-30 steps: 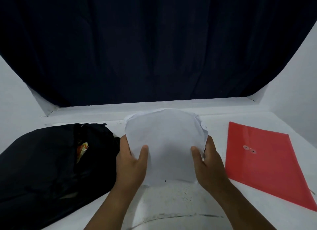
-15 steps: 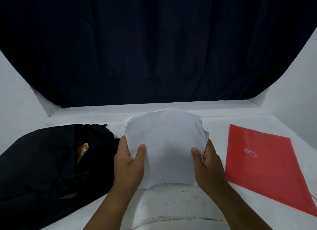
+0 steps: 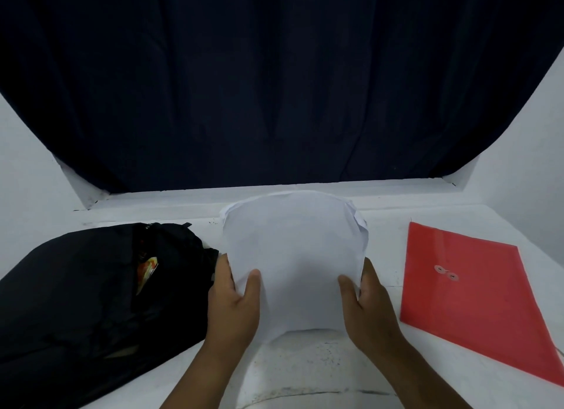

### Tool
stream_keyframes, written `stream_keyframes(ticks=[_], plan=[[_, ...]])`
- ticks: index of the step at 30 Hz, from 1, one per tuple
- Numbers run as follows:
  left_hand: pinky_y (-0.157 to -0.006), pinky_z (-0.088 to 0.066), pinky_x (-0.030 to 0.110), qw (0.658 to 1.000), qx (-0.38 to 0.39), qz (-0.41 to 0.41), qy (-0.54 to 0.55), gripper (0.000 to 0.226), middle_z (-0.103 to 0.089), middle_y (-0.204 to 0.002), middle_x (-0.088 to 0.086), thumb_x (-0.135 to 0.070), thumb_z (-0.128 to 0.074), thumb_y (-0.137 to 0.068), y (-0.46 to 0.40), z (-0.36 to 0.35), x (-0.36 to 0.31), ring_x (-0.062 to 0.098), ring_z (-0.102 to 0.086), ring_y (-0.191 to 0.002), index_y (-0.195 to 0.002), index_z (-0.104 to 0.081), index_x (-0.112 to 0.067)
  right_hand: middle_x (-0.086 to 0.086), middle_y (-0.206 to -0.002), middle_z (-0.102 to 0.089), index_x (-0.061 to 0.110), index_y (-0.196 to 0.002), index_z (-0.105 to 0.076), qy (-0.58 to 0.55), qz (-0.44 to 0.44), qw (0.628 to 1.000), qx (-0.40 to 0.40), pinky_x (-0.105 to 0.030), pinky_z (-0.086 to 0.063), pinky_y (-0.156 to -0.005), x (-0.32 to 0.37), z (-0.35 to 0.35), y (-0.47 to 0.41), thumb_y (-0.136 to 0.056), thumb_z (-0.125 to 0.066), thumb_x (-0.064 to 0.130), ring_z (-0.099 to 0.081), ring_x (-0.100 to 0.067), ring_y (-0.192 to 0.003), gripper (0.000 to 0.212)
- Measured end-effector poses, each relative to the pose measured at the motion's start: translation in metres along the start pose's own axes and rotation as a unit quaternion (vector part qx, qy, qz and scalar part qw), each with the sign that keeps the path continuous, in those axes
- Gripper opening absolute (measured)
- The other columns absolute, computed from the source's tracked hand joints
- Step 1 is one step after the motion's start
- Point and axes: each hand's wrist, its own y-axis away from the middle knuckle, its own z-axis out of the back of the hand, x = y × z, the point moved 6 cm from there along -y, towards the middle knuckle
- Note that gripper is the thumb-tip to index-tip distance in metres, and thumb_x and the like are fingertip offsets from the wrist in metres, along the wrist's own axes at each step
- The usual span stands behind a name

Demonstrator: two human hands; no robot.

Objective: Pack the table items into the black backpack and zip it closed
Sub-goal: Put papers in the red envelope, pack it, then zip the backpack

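Note:
A stack of white paper sheets is held upright above the middle of the white table. My left hand grips its left edge, thumb on the front. My right hand grips the right edge the same way. The sheets bow outward toward me. The black backpack lies on the table to the left, its zipper parted, with something orange and white showing inside. A red plastic envelope folder with a string clasp lies flat at the right.
A dark blue curtain hangs behind the table over a white ledge. White walls close in on both sides. The table surface near me has dark scuff marks.
The paper stack has risen slightly off the table between my hands. Backpack and red folder have not moved.

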Motion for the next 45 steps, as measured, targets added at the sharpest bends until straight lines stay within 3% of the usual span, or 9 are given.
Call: stream_keyframes(ticks=[4,7,13,16,21,25,29,39,45], plan=[[-0.075,-0.042,-0.002,0.999,0.017,0.015,-0.024,0.039,-0.058,-0.107,-0.026,-0.001,-0.057,-0.096,0.004,-0.007,0.011,-0.023,-0.056,-0.094,-0.120,-0.046,-0.030,0.017,-0.122,-0.058,0.029,-0.131,-0.042,0.015,-0.015,1.000,0.016,-0.008,-0.046,-0.093,-0.013,-0.009,0.002,-0.105,-0.042,0.027,-0.057,0.004,-0.109,0.026],[-0.076,-0.040,-0.004,0.998,0.034,0.029,-0.039,0.042,-0.056,-0.111,-0.025,-0.002,-0.056,-0.097,0.009,-0.009,0.021,-0.026,-0.053,-0.096,-0.128,-0.042,-0.027,0.016,-0.118,-0.055,0.027,-0.135,-0.041,0.015,-0.035,0.999,0.031,0.008,-0.036,-0.071,-0.021,-0.011,0.008,-0.105,-0.042,0.022,-0.054,0.003,-0.103,0.031],[-0.078,-0.039,-0.004,0.998,0.025,0.026,-0.048,0.038,-0.057,-0.112,-0.023,-0.002,-0.056,-0.098,0.008,-0.008,0.030,-0.023,-0.054,-0.098,-0.128,-0.043,-0.022,0.029,-0.108,-0.053,0.033,-0.127,-0.039,0.017,-0.030,0.999,0.021,0.008,-0.036,-0.069,-0.020,-0.009,0.004,-0.105,-0.043,0.019,-0.054,0.022,-0.089,0.027],[-0.077,-0.036,-0.006,0.996,0.047,0.046,-0.062,0.045,-0.055,-0.111,-0.025,-0.001,-0.056,-0.097,0.016,-0.012,0.042,-0.027,-0.052,-0.097,-0.132,-0.037,-0.024,0.019,-0.116,-0.054,0.023,-0.139,-0.041,0.024,-0.044,0.998,0.033,0.009,-0.035,-0.066,-0.027,-0.015,0.009,-0.105,-0.041,0.020,-0.059,0.005,-0.102,0.033],[-0.073,-0.040,-0.003,0.997,0.030,0.027,-0.070,0.038,-0.058,-0.103,-0.021,0.003,-0.057,-0.095,0.015,-0.008,0.039,-0.023,-0.056,-0.090,-0.119,-0.044,-0.023,0.029,-0.117,-0.044,0.029,-0.140,-0.036,0.025,-0.021,0.999,0.027,-0.008,-0.036,-0.103,-0.019,-0.007,0.011,-0.105,-0.043,0.022,-0.049,0.012,-0.103,0.036],[-0.078,-0.046,0.004,0.997,0.019,0.039,-0.070,0.040,-0.061,-0.106,-0.020,0.000,-0.059,-0.095,0.018,-0.007,0.045,-0.019,-0.057,-0.093,-0.117,-0.047,-0.031,0.037,-0.106,-0.037,0.033,-0.128,-0.034,0.009,-0.019,0.999,0.033,0.011,-0.031,-0.074,-0.014,-0.010,0.012,-0.105,-0.044,0.019,-0.047,0.011,-0.096,0.029],[-0.076,-0.047,0.005,0.998,-0.002,0.038,-0.042,0.047,-0.065,-0.107,-0.014,0.004,-0.066,-0.089,0.019,-0.002,0.048,-0.010,-0.063,-0.094,-0.113,-0.050,-0.032,0.026,-0.112,-0.060,0.031,-0.122,-0.045,-0.005,0.010,1.000,-0.029,-0.006,-0.048,-0.084,-0.021,-0.004,0.008,-0.102,-0.049,0.017,-0.060,0.009,-0.104,0.025],[-0.072,-0.048,0.010,0.999,-0.003,0.029,-0.032,0.027,-0.066,-0.101,-0.008,-0.004,-0.059,-0.096,0.016,-0.002,0.044,-0.003,-0.064,-0.090,-0.117,-0.051,-0.019,0.028,-0.108,-0.057,0.031,-0.123,-0.040,-0.011,0.010,1.000,-0.016,-0.002,-0.048,-0.071,-0.024,-0.011,0.006,-0.104,-0.043,0.020,-0.059,0.018,-0.096,0.022],[-0.058,-0.043,0.018,0.998,0.044,0.023,-0.043,0.019,-0.058,-0.069,-0.018,-0.002,-0.049,-0.100,0.011,-0.008,0.042,0.004,-0.053,-0.059,-0.108,-0.054,-0.018,0.021,-0.095,-0.064,0.030,-0.118,-0.048,0.032,0.028,0.999,-0.030,-0.008,-0.049,-0.069,-0.022,-0.001,0.009,-0.102,-0.046,0.022,-0.063,0.010,-0.085,0.017]])
